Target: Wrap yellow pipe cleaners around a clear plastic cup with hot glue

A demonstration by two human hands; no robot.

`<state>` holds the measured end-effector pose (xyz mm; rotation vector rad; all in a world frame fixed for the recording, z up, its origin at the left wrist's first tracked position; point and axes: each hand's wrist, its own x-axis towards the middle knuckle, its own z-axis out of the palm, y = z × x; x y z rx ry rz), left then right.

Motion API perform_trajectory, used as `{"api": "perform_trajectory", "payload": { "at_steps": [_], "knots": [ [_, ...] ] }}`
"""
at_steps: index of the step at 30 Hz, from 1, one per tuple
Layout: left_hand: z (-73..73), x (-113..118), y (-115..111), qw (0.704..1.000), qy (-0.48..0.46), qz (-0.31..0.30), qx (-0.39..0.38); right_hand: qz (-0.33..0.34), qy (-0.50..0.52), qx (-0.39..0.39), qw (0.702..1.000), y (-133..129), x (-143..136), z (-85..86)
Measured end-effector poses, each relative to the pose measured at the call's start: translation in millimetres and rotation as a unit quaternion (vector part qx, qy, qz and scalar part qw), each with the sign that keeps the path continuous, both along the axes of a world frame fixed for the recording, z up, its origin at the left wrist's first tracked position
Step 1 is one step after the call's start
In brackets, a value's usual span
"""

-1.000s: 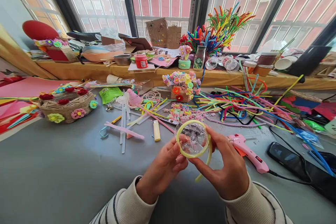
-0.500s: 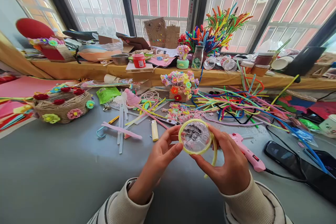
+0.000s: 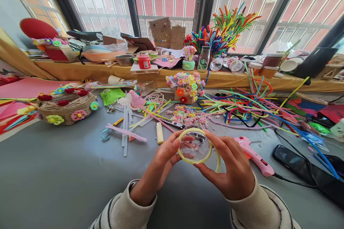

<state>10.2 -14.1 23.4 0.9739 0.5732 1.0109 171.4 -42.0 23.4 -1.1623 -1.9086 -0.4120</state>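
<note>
A clear round plastic cup [image 3: 195, 145] is held between both hands above the grey table, its round face turned toward me. A pale yellow pipe cleaner [image 3: 218, 161] runs round its rim, and a loose length curves down at the right. My left hand [image 3: 163, 161] grips the cup's left side, fingers partly behind it. My right hand [image 3: 228, 164] pinches the rim and the pipe cleaner at the right. A pink glue gun [image 3: 254, 155] lies just right of my right hand.
Left lie a cream lighter [image 3: 159, 133], clear glue sticks [image 3: 125, 132] and a woven basket [image 3: 67, 109]. Behind are a small flower pot [image 3: 184, 94] and a pipe cleaner pile [image 3: 239, 109]. A black power strip [image 3: 317, 175] with a cable lies right. A cluttered ledge [image 3: 161, 76] runs along the window.
The cup has moved slightly left and down and tilted, showing more of its side behind the rim. My left fingers have shifted around it. The view has moved slightly.
</note>
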Motion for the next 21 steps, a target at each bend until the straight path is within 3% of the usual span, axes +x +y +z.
{"api": "perform_trajectory", "payload": {
  "at_steps": [5, 10, 16, 21],
  "knots": [
    [-2.7, 0.0, 1.1, 0.998, 0.047, 0.018, 0.045, -0.005, -0.006, -0.003, 1.0, 0.7, -0.6, -0.2],
    [-4.7, -4.5, 3.2, 0.98, 0.126, 0.107, 0.109, -0.002, -0.011, 0.002, 1.0, 1.4, 0.6, -1.1],
    [-0.4, -1.8, -3.2, 0.969, 0.105, 0.147, 0.167, 0.025, -0.011, -0.004, 1.0, 0.2, 2.2, -1.5],
    [1.4, -6.8, -7.6, 0.937, 0.14, 0.201, 0.249, 0.055, -0.012, 0.016, 0.998, -0.6, 2.8, 1.1]
  ]
}}
